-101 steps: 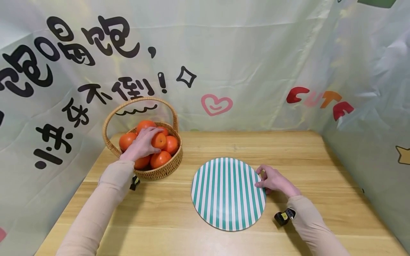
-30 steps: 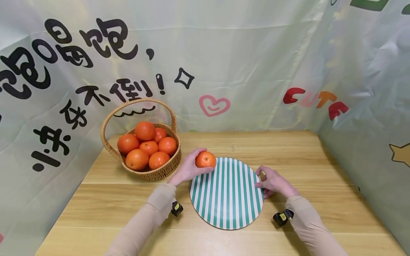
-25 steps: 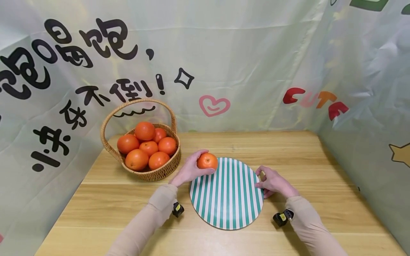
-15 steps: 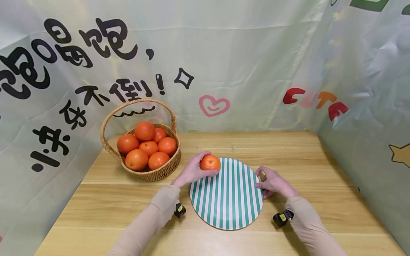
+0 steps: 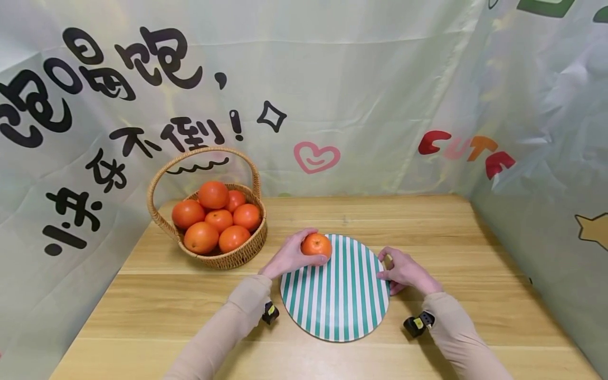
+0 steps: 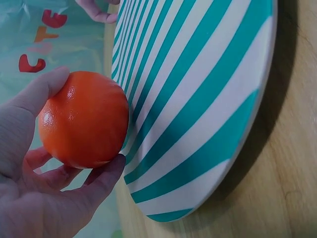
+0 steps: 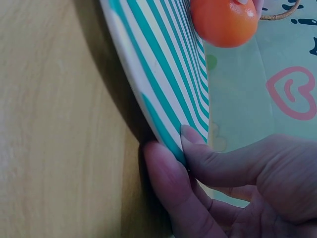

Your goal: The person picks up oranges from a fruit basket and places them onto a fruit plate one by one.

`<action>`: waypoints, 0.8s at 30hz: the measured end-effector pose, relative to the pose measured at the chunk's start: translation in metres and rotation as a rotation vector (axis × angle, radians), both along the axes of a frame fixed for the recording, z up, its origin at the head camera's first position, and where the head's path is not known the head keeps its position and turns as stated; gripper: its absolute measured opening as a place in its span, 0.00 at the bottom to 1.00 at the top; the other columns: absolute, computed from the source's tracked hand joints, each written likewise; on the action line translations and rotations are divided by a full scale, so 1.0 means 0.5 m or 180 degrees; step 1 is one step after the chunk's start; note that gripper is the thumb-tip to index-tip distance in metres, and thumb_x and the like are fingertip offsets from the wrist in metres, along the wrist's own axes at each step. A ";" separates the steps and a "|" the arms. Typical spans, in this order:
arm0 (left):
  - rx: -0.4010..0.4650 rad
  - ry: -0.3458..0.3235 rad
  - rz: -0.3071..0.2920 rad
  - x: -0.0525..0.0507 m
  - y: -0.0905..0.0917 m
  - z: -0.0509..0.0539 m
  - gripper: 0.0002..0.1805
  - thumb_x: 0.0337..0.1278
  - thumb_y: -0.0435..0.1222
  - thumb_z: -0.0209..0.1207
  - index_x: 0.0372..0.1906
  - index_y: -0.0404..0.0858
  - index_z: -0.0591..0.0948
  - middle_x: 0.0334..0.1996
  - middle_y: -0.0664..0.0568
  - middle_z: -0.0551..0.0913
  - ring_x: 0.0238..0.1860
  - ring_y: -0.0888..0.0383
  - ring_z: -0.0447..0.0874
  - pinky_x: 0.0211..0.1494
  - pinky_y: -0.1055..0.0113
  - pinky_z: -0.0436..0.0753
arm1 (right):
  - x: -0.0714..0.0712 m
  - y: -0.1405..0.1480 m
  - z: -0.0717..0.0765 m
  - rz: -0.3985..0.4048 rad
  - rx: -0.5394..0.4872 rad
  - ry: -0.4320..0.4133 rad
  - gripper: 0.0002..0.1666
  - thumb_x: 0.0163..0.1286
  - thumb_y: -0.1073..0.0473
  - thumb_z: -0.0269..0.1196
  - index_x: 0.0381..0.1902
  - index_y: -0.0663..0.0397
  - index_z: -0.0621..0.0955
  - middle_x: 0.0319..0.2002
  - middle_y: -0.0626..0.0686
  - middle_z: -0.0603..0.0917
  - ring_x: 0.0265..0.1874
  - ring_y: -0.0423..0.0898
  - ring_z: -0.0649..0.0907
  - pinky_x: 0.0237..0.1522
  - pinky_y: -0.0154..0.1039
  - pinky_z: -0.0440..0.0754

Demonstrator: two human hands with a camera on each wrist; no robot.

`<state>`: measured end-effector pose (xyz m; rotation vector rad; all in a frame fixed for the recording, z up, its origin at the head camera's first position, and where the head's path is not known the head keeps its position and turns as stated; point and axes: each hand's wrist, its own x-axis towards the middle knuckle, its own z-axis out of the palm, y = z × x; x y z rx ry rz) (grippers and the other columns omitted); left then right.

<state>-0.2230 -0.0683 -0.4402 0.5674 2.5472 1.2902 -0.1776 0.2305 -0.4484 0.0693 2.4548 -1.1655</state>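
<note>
An orange fruit (image 5: 316,247) is held by the left hand (image 5: 292,257) over the upper left part of a round plate (image 5: 337,295) with green and white stripes. In the left wrist view, the thumb and fingers curve round the fruit (image 6: 84,119), close to the plate's surface (image 6: 198,99); whether they touch is hard to tell. The right hand (image 5: 405,272) pinches the plate's right rim. Its thumb lies on the striped face and a finger is under the edge, as the right wrist view shows the hand (image 7: 233,183) gripping the rim.
A wicker basket (image 5: 237,257) with a tall handle stands at the back left of the wooden table (image 5: 190,311) and holds several orange fruits (image 5: 201,237). Printed cloth (image 5: 380,105) hangs behind the table and along its sides. Each wrist carries a small black camera (image 5: 415,325).
The left hand was in the basket at first; it has carried one fruit rightward to above the plate, lately moving slightly right and toward the camera. The right hand has kept its grip on the rim.
</note>
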 end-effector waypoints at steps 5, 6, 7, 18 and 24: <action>0.0015 -0.0007 -0.0040 -0.002 0.000 -0.002 0.44 0.54 0.48 0.72 0.74 0.39 0.67 0.65 0.42 0.76 0.58 0.47 0.78 0.63 0.49 0.79 | -0.001 -0.001 -0.002 -0.0007 -0.0017 0.0018 0.21 0.68 0.70 0.64 0.54 0.63 0.69 0.30 0.57 0.75 0.17 0.46 0.80 0.21 0.42 0.85; 0.0016 -0.0008 -0.0046 -0.002 0.000 -0.002 0.44 0.54 0.48 0.71 0.74 0.39 0.67 0.64 0.42 0.76 0.57 0.47 0.78 0.63 0.49 0.79 | -0.001 -0.001 -0.003 -0.0013 -0.0020 0.0021 0.20 0.68 0.70 0.64 0.54 0.63 0.69 0.30 0.57 0.75 0.17 0.46 0.80 0.21 0.42 0.85; 0.0020 -0.0010 -0.0053 -0.002 0.000 -0.002 0.44 0.54 0.48 0.71 0.74 0.38 0.67 0.64 0.42 0.76 0.57 0.47 0.78 0.63 0.49 0.79 | -0.001 -0.002 -0.003 -0.0016 -0.0019 0.0028 0.20 0.68 0.70 0.64 0.54 0.63 0.69 0.29 0.57 0.75 0.17 0.46 0.80 0.21 0.42 0.85; -0.0027 -0.0148 -0.0057 -0.003 -0.001 -0.004 0.45 0.57 0.51 0.69 0.75 0.39 0.64 0.64 0.41 0.75 0.58 0.47 0.77 0.63 0.49 0.79 | -0.002 -0.001 -0.003 -0.0004 -0.0001 0.0047 0.21 0.68 0.70 0.64 0.54 0.63 0.69 0.29 0.58 0.76 0.17 0.46 0.80 0.21 0.42 0.85; 0.0008 -0.0173 -0.0070 -0.003 -0.003 -0.006 0.44 0.58 0.51 0.67 0.76 0.40 0.63 0.63 0.41 0.77 0.56 0.47 0.79 0.63 0.50 0.79 | -0.002 0.000 -0.002 -0.0004 0.0011 0.0022 0.20 0.68 0.70 0.64 0.54 0.63 0.69 0.28 0.58 0.78 0.16 0.46 0.80 0.20 0.42 0.85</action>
